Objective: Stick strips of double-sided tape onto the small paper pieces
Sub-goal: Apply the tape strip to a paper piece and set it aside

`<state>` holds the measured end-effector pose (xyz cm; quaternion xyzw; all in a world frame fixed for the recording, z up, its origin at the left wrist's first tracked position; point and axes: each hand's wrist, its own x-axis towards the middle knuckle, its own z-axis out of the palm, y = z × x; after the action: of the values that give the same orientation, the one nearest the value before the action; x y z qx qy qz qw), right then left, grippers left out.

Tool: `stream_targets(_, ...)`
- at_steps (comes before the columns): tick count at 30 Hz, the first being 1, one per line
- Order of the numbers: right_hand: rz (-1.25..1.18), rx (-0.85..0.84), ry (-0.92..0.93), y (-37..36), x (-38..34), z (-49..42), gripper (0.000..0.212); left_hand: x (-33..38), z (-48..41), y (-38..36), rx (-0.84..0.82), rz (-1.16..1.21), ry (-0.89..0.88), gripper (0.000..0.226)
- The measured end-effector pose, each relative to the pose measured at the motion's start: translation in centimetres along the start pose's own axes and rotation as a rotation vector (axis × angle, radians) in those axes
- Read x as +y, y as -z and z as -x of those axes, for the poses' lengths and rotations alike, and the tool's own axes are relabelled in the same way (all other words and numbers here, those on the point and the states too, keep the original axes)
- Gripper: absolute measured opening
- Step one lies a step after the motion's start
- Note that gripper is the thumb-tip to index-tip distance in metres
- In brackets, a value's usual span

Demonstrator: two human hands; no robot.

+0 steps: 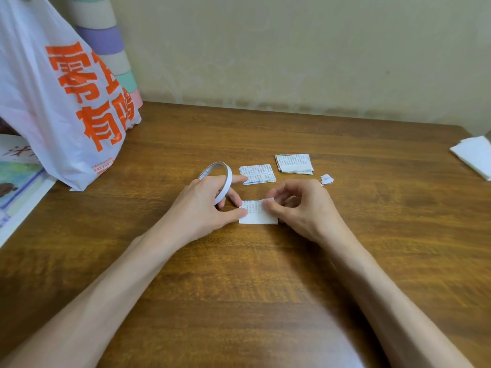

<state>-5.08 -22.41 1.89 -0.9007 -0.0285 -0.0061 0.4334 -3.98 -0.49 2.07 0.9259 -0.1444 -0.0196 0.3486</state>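
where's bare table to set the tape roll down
Bare table lies between the paper stack and the white sheets at the right edge, between the plastic bag and the tape roll, and along the wall. Crowded: the middle, around the left hand, right hand and paper pieces.

Soft, even, warmish room light; faint shadows under the forearms; wide-angle bending at the frame's edges; slight blur throughout.
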Motion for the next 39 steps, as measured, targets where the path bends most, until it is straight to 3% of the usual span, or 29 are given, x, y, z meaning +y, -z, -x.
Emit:
stream_targets(5,0.115,0.044,0.019,-0.7,0.3,0.0,0.018,0.0,-0.1,0.1,-0.029,-0.007,0.006,0.060)
stream_targets(16,0.397,0.107,-0.014,-2.1,-1.4,0.5,0.051,-0.3,-0.1,-0.2,-0.006,-0.042,0.029,0.051)
stream_targets(33,0.183,0.074,0.034,-1.2,0.3,-0.5,0.032,0.7,-0.1,-0.4,-0.008,-0.093,0.107,0.040)
stream_targets(39,0.135,0.061,-0.049,0.1,0.9,-1.3,0.025,1.2,0.0,-0.3,-0.021,-0.118,0.113,0.040)
